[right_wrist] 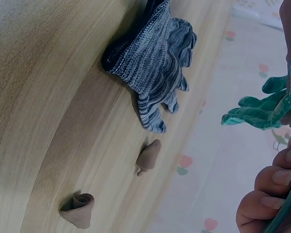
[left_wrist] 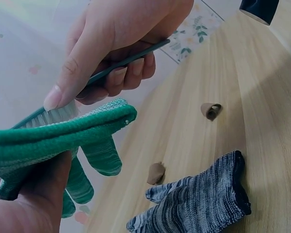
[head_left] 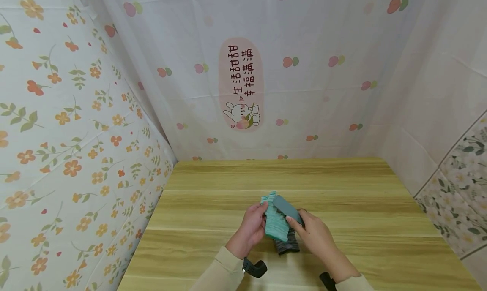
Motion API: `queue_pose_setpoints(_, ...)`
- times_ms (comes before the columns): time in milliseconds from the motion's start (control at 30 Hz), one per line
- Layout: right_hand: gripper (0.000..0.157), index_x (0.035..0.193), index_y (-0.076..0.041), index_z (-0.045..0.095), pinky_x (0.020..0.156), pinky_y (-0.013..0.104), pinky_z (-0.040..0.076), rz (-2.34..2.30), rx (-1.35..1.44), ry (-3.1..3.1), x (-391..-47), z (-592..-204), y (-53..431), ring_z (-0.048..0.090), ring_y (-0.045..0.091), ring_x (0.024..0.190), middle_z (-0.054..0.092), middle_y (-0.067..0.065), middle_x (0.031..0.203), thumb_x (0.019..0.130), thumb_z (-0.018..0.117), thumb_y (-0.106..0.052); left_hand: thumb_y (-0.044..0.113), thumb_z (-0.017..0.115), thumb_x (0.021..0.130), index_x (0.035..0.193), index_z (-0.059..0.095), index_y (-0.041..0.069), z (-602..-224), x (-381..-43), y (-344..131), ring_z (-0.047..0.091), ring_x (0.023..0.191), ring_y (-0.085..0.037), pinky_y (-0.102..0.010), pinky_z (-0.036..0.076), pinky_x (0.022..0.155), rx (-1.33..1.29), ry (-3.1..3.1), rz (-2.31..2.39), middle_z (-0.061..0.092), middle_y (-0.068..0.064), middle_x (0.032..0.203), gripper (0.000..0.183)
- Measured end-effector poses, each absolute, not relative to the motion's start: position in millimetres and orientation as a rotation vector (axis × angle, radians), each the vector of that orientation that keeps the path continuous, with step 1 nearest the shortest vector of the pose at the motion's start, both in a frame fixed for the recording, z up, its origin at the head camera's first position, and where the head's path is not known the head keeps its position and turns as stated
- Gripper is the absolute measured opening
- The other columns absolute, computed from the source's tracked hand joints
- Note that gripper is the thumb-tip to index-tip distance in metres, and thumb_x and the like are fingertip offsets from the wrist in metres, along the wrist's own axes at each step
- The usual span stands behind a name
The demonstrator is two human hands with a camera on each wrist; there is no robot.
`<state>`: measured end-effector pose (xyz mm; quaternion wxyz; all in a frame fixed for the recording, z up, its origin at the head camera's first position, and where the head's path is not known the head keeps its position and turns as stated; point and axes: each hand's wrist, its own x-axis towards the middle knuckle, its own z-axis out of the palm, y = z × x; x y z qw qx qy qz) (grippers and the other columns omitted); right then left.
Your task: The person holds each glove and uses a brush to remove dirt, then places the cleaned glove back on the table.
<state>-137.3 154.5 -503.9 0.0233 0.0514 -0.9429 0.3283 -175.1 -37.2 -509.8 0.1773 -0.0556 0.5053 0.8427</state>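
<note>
My left hand [head_left: 251, 225] holds a green knit glove [head_left: 276, 224] a little above the table, gripping it by one side. In the left wrist view the glove's fingers hang down below its cuff edge. My right hand [head_left: 316, 235] grips a brush [head_left: 288, 207] with a flat blue-green back, its thumb lying along that back. The brush's pale bristles [left_wrist: 63, 114] meet the glove's upper face in the left wrist view. Below the hands, a grey-and-black knit glove [left_wrist: 194, 199] lies on the table, partly covered in the head view.
Two small brown pieces, one hollow and curled [right_wrist: 78, 211] and one more closed [right_wrist: 149, 156], lie on the wood-grain table [head_left: 213, 177] near the grey glove. Printed cloth hangings [head_left: 323, 92] stand behind the table and along both sides.
</note>
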Motion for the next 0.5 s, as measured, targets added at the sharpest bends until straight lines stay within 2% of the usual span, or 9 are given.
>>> queue_pose_setpoints(200,0.049,0.112,-0.009,0.065,0.064,0.030,0.044,1.045,0.146,-2.928,-137,-502,156,0.055,0.010,0.072,0.064,-0.001,0.085,0.101,0.053,-0.055,0.024,0.044,0.110,0.091,0.046,0.012,-508,-174,-38,0.040,0.056,-0.002,-0.015,0.038,0.053,-0.131,1.441,2.370,0.043,0.007,0.070,0.022)
queue_pose_setpoints(333,0.058,0.119,-0.006,0.065,0.075,0.039,0.055,1.152,0.112,-2.902,-140,-501,154,0.067,0.018,0.091,0.071,0.006,0.101,0.101,0.050,-0.058,0.025,0.042,0.110,0.090,0.044,0.013,-509,-173,-39,0.038,0.053,-0.003,-0.016,0.036,0.053,-0.102,1.454,2.358,0.041,0.007,0.066,0.024)
queue_pose_setpoints(433,0.065,0.125,-0.004,0.064,0.083,0.046,0.057,1.214,0.080,-2.876,-142,-497,151,0.069,0.027,0.102,0.072,0.012,0.111,0.101,0.048,-0.061,0.025,0.041,0.111,0.090,0.046,0.012,-508,-174,-40,0.042,0.054,-0.002,-0.017,0.039,0.054,-0.088,1.448,2.364,0.044,0.008,0.066,0.025)
queue_pose_setpoints(500,0.066,0.126,-0.003,0.063,0.083,0.046,0.057,1.213,0.078,-2.866,-144,-494,148,0.069,0.027,0.102,0.072,0.013,0.113,0.101,0.047,-0.062,0.025,0.041,0.111,0.089,0.048,0.012,-508,-176,-39,0.046,0.056,-0.002,-0.016,0.041,0.055,-0.077,1.435,2.369,0.047,0.008,0.067,0.026)
